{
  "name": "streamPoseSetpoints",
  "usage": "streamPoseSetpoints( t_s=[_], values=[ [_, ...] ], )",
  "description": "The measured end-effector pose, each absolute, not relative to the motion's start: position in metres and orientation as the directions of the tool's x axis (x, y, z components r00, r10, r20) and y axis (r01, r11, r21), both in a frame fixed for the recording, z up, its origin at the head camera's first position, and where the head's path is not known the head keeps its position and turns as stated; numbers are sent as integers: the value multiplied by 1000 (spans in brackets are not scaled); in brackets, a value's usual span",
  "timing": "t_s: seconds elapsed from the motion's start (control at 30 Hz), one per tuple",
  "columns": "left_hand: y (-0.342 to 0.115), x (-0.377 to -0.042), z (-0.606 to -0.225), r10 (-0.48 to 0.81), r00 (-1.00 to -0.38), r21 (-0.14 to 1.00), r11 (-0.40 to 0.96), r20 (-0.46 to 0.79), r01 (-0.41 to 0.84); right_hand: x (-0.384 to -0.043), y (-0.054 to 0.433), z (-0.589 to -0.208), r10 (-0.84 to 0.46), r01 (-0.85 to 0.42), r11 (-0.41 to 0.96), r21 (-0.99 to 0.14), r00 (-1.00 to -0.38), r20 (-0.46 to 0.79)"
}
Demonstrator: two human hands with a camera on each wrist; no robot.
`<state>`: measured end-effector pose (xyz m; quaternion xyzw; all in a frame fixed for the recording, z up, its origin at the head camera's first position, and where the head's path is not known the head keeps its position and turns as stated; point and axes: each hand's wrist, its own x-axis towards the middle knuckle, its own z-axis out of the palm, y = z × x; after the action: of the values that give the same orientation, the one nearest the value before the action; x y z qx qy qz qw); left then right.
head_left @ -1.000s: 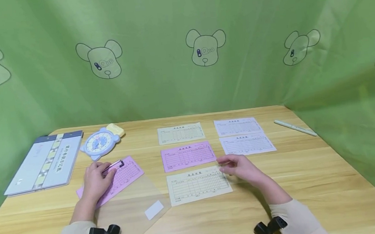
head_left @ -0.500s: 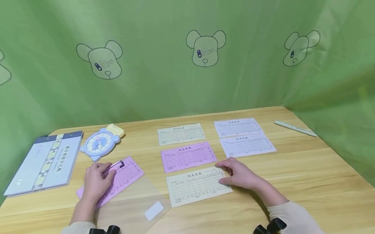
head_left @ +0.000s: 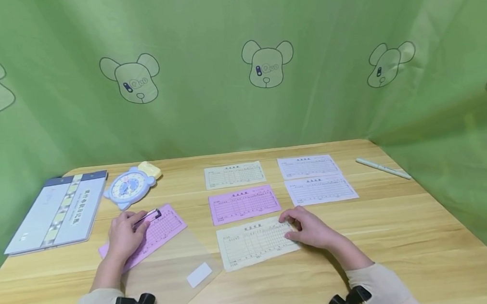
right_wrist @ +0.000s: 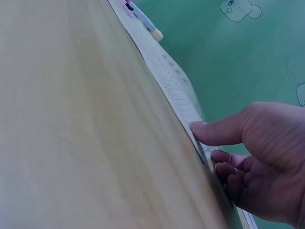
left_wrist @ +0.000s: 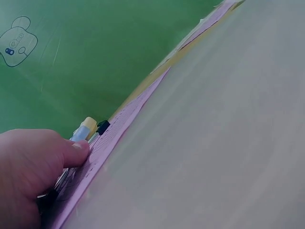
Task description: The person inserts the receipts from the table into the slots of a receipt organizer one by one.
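Observation:
My left hand (head_left: 125, 233) holds the metal clip (head_left: 147, 217) of a clear clipboard (head_left: 167, 279). Its thumb lies against the pink form slip (head_left: 162, 229) under that clip, as the left wrist view shows. Most of the clip's near part is hidden by the hand. At the right end of a pale green form slip (head_left: 253, 243), my right hand (head_left: 311, 228) pinches the paper between thumb and fingers. In the right wrist view the slip (right_wrist: 174, 88) bows up slightly near the thumb.
Another pink slip (head_left: 244, 204), a second pale green one (head_left: 233, 175) and two white slips (head_left: 309, 166) lie beyond. A ledger book (head_left: 59, 211), a blue toy clock (head_left: 129, 187) and a yellow block (head_left: 150, 169) sit left. A pen (head_left: 382, 168) lies right.
My right hand has come from beside the pale green slip onto its right end and now pinches it; the slip has shifted slightly. The left hand stays at the clip.

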<state>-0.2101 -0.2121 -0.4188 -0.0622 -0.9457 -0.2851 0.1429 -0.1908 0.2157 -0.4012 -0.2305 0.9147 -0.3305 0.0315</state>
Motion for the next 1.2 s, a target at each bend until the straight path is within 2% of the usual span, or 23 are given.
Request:
streamPoseSetpoints(
  t_s=[0.17,0.37,0.77,1.2],
  values=[
    [-212,-211,-417,44,-962,519,835,268,182,-189,212,-400,-463,-433,680,-592,-879,112],
    [-211,-210,-416,41,-969,519,839,243,166,-187,210,-398,-462,-422,716,-556,-884,76],
    [-209,-214,-416,36,-973,531,834,226,154,-185,211,-397,-409,-364,721,-589,-911,62],
    [-208,-216,-419,4,-971,574,806,241,145,-184,211,-394,-442,-411,732,-543,-893,81]
  ],
)
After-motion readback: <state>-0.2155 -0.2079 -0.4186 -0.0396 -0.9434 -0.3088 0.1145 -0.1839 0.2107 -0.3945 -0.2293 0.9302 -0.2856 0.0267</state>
